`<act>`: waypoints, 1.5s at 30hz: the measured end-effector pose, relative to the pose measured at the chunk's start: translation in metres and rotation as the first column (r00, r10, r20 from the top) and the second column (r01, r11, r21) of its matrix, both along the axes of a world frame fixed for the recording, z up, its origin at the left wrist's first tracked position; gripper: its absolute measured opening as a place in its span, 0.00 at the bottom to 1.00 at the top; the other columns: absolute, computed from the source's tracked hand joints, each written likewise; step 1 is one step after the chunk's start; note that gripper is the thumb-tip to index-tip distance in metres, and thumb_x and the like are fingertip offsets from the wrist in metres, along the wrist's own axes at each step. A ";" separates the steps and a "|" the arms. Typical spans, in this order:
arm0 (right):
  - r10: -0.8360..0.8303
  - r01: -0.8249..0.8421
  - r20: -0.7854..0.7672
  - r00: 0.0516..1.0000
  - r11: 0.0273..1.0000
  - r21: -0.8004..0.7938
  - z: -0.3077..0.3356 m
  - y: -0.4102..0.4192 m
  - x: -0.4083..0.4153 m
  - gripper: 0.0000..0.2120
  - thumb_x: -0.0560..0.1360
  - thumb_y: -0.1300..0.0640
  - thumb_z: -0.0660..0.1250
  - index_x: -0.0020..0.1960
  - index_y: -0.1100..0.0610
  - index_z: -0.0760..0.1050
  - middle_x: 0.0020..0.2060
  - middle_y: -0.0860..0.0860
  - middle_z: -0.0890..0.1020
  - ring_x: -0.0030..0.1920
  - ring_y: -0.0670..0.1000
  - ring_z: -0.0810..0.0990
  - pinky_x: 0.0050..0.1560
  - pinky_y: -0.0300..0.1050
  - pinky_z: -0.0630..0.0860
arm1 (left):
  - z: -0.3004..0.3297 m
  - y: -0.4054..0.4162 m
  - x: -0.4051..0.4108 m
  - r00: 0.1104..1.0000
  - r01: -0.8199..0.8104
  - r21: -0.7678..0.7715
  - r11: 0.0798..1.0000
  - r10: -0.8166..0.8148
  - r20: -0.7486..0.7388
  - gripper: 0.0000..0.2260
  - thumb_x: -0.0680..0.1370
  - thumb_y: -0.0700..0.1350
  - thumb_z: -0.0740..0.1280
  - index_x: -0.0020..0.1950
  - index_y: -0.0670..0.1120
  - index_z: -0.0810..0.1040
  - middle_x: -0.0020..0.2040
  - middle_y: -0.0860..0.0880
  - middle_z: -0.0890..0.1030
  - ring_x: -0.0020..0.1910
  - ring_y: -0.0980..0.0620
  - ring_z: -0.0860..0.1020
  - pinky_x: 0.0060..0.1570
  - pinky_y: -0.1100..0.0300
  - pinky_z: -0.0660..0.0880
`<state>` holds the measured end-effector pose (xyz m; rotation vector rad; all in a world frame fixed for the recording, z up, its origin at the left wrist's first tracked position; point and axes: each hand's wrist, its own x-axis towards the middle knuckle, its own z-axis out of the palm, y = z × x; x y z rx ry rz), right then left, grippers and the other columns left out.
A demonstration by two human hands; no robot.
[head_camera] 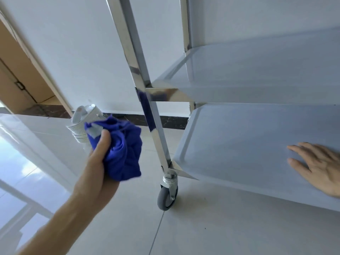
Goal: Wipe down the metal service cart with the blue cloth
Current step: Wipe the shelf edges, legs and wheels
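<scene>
Our left hand [100, 159] grips the bunched cloth [122, 148] just left of the cart's post [147, 100], not touching it. Our right hand [320, 168] lies flat, fingers straight, on the bottom shelf [239, 140], right of the post. The cart [257, 74] stands on a caster [167, 195]; a hard wipe may roll it, and the loose wad could slip from our grip.

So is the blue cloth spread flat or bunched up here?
Bunched up: the blue cloth is a crumpled wad gripped in the left hand, off the cart's post.
</scene>
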<state>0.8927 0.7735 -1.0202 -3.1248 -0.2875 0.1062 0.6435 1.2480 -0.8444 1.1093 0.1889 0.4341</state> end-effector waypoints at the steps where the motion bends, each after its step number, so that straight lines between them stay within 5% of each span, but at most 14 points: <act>1: 0.011 -0.011 0.009 1.000 1.000 -0.012 0.009 0.009 -0.003 0.34 0.74 0.25 0.39 0.72 0.39 0.62 0.71 0.47 0.66 0.71 0.57 0.67 0.65 0.70 0.69 | 0.011 -0.002 0.007 0.998 -0.032 0.090 0.995 0.027 0.053 0.22 0.79 0.56 0.65 0.71 0.50 0.73 0.66 0.48 0.79 0.66 0.47 0.77 0.58 0.53 0.79; 4: 0.012 -0.013 0.039 0.999 0.999 0.031 0.053 0.060 -0.024 0.33 0.73 0.27 0.40 0.71 0.39 0.66 0.74 0.46 0.65 0.74 0.53 0.63 0.68 0.66 0.65 | 0.032 -0.023 0.039 0.967 -0.224 0.430 0.874 0.143 0.212 0.23 0.78 0.51 0.67 0.72 0.53 0.67 0.59 0.51 0.80 0.53 0.49 0.79 0.48 0.52 0.77; 6: 0.095 -0.097 0.038 0.995 0.994 0.055 0.068 0.095 -0.039 0.38 0.70 0.28 0.35 0.74 0.37 0.61 0.77 0.44 0.61 0.77 0.51 0.60 0.71 0.61 0.62 | 0.036 -0.042 0.062 0.944 -0.325 0.589 0.740 0.213 0.253 0.31 0.77 0.50 0.70 0.76 0.58 0.60 0.65 0.51 0.77 0.58 0.48 0.79 0.52 0.49 0.78; 9: 0.213 -0.213 -0.034 0.976 0.977 0.026 0.071 0.140 -0.062 0.46 0.64 0.30 0.21 0.78 0.36 0.50 0.80 0.41 0.53 0.80 0.49 0.52 0.76 0.57 0.56 | 0.024 -0.051 0.087 0.883 -0.463 0.650 0.602 0.378 0.279 0.40 0.72 0.50 0.75 0.78 0.58 0.57 0.69 0.52 0.73 0.66 0.51 0.74 0.63 0.52 0.75; 15: 0.208 -0.208 -0.012 0.978 0.978 0.036 0.061 0.162 -0.079 0.56 0.54 0.28 0.10 0.77 0.33 0.47 0.80 0.40 0.50 0.80 0.54 0.48 0.75 0.61 0.51 | -0.016 -0.053 0.108 0.745 -0.623 0.668 0.407 0.570 0.347 0.40 0.68 0.52 0.76 0.75 0.57 0.60 0.66 0.61 0.71 0.62 0.73 0.66 0.56 0.81 0.61; 17: 0.217 -0.217 0.013 0.976 0.975 0.036 0.059 0.160 -0.077 0.51 0.60 0.26 0.15 0.77 0.32 0.48 0.80 0.39 0.50 0.80 0.53 0.48 0.76 0.61 0.50 | -0.049 -0.051 0.106 0.796 -0.554 0.675 0.487 0.546 0.260 0.36 0.69 0.49 0.76 0.73 0.58 0.62 0.66 0.59 0.74 0.63 0.64 0.72 0.60 0.67 0.72; 19: 0.220 -0.220 0.016 0.975 0.974 0.056 0.057 0.160 -0.077 0.39 0.70 0.27 0.25 0.77 0.33 0.48 0.80 0.39 0.49 0.80 0.53 0.47 0.77 0.62 0.49 | -0.090 -0.051 0.094 0.897 -0.382 0.638 0.669 0.435 0.081 0.30 0.71 0.44 0.75 0.68 0.57 0.65 0.60 0.56 0.79 0.55 0.47 0.80 0.47 0.48 0.82; 24: 0.210 -0.210 0.017 0.978 0.976 0.050 0.056 0.159 -0.077 0.26 0.79 0.34 0.41 0.77 0.32 0.48 0.80 0.39 0.49 0.80 0.53 0.47 0.77 0.62 0.49 | -0.127 -0.047 0.083 0.916 -0.224 0.607 0.763 0.377 -0.136 0.22 0.68 0.54 0.76 0.56 0.59 0.70 0.53 0.51 0.82 0.49 0.42 0.82 0.45 0.39 0.81; 27: 0.213 -0.215 0.043 0.976 0.975 0.061 0.057 0.158 -0.077 0.28 0.79 0.33 0.36 0.77 0.33 0.50 0.80 0.40 0.52 0.80 0.53 0.49 0.76 0.63 0.51 | -0.085 -0.048 0.094 0.905 -0.361 0.599 0.715 0.424 0.040 0.21 0.67 0.54 0.76 0.54 0.56 0.70 0.51 0.54 0.82 0.49 0.47 0.82 0.49 0.45 0.81; 30: 0.218 -0.222 0.049 0.975 0.971 0.094 0.058 0.159 -0.078 0.36 0.72 0.30 0.30 0.77 0.33 0.53 0.79 0.40 0.55 0.80 0.54 0.51 0.75 0.64 0.51 | -0.025 -0.043 0.109 0.777 -0.614 0.592 0.522 0.530 0.339 0.25 0.68 0.52 0.76 0.61 0.48 0.71 0.49 0.63 0.78 0.47 0.64 0.77 0.48 0.70 0.74; 33: 0.222 -0.225 0.049 0.974 0.972 0.073 0.058 0.159 -0.078 0.39 0.68 0.31 0.27 0.76 0.33 0.52 0.79 0.39 0.54 0.80 0.54 0.51 0.76 0.64 0.52 | 0.011 -0.042 0.121 0.683 -0.719 0.555 0.418 0.571 0.454 0.30 0.67 0.46 0.74 0.67 0.48 0.68 0.53 0.55 0.79 0.49 0.58 0.77 0.47 0.64 0.76; 36: 0.212 -0.215 0.051 0.976 0.973 0.082 0.059 0.161 -0.079 0.37 0.71 0.31 0.30 0.77 0.33 0.53 0.79 0.40 0.54 0.80 0.54 0.51 0.75 0.64 0.52 | -0.007 -0.050 0.118 0.692 -0.700 0.588 0.405 0.585 0.423 0.34 0.69 0.45 0.74 0.71 0.48 0.65 0.61 0.52 0.77 0.58 0.55 0.76 0.57 0.59 0.76; 38: 0.205 -0.208 0.047 0.978 0.975 0.080 0.059 0.161 -0.080 0.31 0.77 0.31 0.34 0.77 0.34 0.53 0.79 0.40 0.54 0.80 0.54 0.51 0.75 0.64 0.52 | -0.034 -0.054 0.112 0.720 -0.667 0.610 0.428 0.580 0.381 0.33 0.69 0.45 0.74 0.71 0.52 0.65 0.61 0.57 0.75 0.59 0.62 0.74 0.57 0.70 0.72; 45: 0.219 -0.219 0.006 0.976 0.974 0.064 0.058 0.159 -0.078 0.27 0.79 0.34 0.42 0.77 0.33 0.50 0.80 0.40 0.51 0.80 0.53 0.48 0.76 0.64 0.49 | -0.121 -0.057 0.087 0.901 -0.338 0.706 0.623 0.432 0.051 0.27 0.70 0.37 0.71 0.52 0.68 0.66 0.51 0.59 0.83 0.42 0.57 0.82 0.31 0.67 0.77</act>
